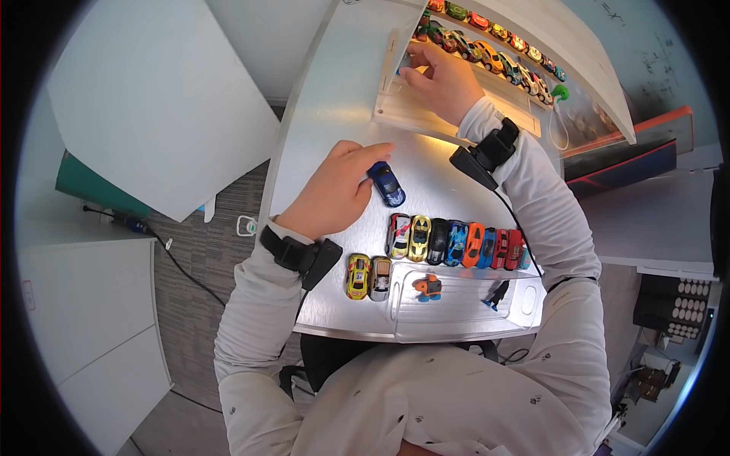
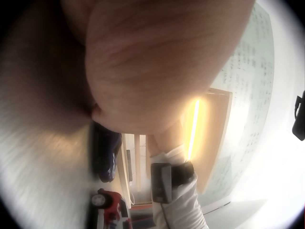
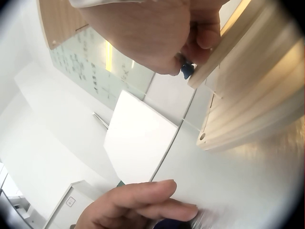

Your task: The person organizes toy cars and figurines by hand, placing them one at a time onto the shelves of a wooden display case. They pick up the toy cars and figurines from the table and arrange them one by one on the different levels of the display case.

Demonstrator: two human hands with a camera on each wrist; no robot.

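Observation:
My left hand [image 1: 334, 186] is over the table with its fingers at one end of a dark blue toy car [image 1: 389, 186], gripping it. The car's other end sticks out toward me and shows light markings. In the left wrist view the same hand fills the top, with the car below it. My right hand [image 1: 443, 82] reaches to the left end of a wooden display shelf [image 1: 418, 114]. Its fingers pinch a small blue toy [image 3: 187, 70], mostly hidden by them, close to the edge of a wooden board.
Toy cars fill the shelf's upper tiers [image 1: 487, 55]. A row of cars [image 1: 456, 243] stands in front of me, with a yellow car [image 1: 358, 277] and a silver one [image 1: 379, 278] to its left. A clear tray [image 1: 464, 308] holds an orange toy [image 1: 427, 287] and a dark figure [image 1: 497, 295].

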